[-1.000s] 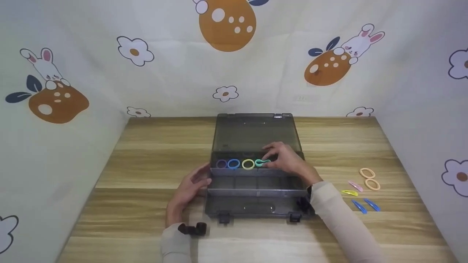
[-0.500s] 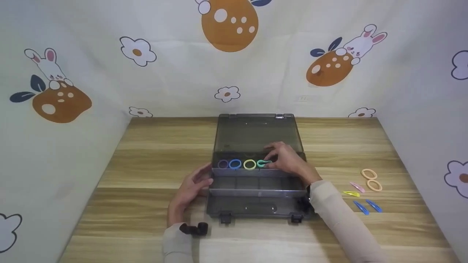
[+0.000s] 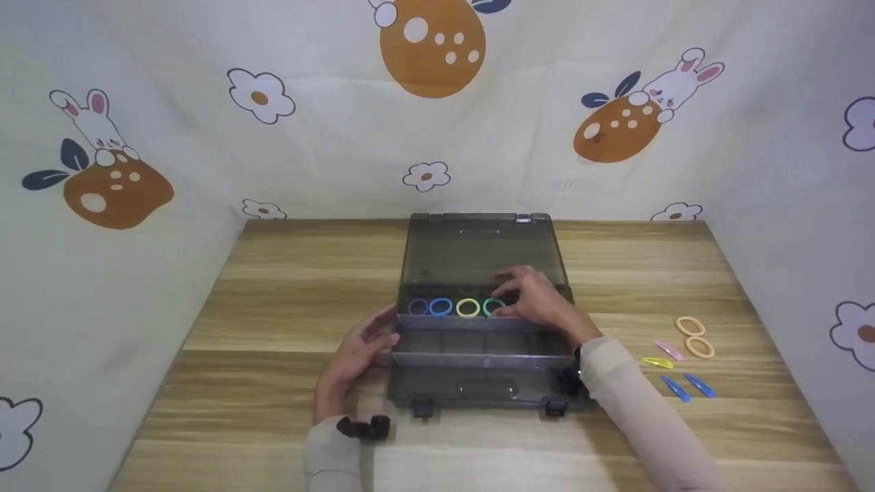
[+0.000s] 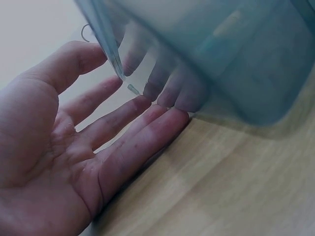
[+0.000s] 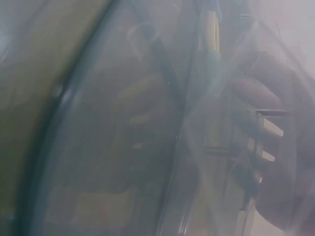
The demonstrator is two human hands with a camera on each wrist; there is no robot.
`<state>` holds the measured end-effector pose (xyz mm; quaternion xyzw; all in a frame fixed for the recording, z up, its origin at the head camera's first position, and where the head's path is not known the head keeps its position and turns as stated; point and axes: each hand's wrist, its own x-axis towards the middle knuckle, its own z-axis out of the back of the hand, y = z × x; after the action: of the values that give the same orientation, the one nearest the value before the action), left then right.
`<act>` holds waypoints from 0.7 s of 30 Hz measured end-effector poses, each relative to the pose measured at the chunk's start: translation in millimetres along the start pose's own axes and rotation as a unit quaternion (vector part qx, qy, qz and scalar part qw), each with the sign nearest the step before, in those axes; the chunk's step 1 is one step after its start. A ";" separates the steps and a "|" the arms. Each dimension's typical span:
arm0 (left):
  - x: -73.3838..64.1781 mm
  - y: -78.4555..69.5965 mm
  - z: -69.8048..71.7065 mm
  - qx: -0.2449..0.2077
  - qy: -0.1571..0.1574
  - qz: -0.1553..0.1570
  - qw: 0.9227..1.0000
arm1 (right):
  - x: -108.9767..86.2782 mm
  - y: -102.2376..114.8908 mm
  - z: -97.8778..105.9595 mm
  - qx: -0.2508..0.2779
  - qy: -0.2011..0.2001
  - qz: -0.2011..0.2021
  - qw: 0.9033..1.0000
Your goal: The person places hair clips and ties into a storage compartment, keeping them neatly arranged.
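A dark translucent storage box (image 3: pixel 451 383) stands with its lid (image 3: pixel 482 249) raised at the back. In its rear row are a purple hair tie (image 3: pixel 410 307), a blue hair tie (image 3: pixel 431 309), a yellow hair tie (image 3: pixel 459 312) and a green hair tie (image 3: pixel 485 307). My right hand (image 3: pixel 540 299) is over the row's right part, thumb and forefinger apart at the green hair tie, which looks round. My left hand (image 3: pixel 355 347) touches the box's left side with extended fingertips (image 4: pixel 179 117). In the right wrist view, the box's clear plastic blurs the fingers.
Right of the box lie two orange hair ties (image 3: pixel 678 329), a pink hair clip (image 3: pixel 668 350), a yellow hair clip (image 3: pixel 657 362) and two blue hair clips (image 3: pixel 675 388). The box's front latches (image 3: pixel 422 409) stick out toward me. A patterned cloth (image 3: pixel 328 150) surrounds the wooden table (image 3: pixel 273 287).
The green hair tie was squeezed narrow between my right thumb and finger; now it has sprung back to a round shape. My left hand stays at the box's side.
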<state>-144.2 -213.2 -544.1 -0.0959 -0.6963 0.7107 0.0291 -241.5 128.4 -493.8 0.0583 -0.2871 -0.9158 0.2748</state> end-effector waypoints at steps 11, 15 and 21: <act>1.1 0.1 0.2 0.000 0.000 0.004 1.000 | -14.6 2.2 18.5 0.106 -0.006 -0.022 0.994; 1.1 0.6 0.7 -0.002 0.001 0.007 1.000 | -22.4 11.8 30.2 0.125 -0.035 -0.008 0.991; -0.3 0.6 -0.3 0.001 -0.003 -0.002 1.000 | -39.4 26.5 49.0 0.138 -0.063 -0.007 0.988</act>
<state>-143.8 -213.0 -544.7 -0.0920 -0.6962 0.7113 0.0282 -208.8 155.6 -440.4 0.0393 -0.4268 -0.8713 0.2392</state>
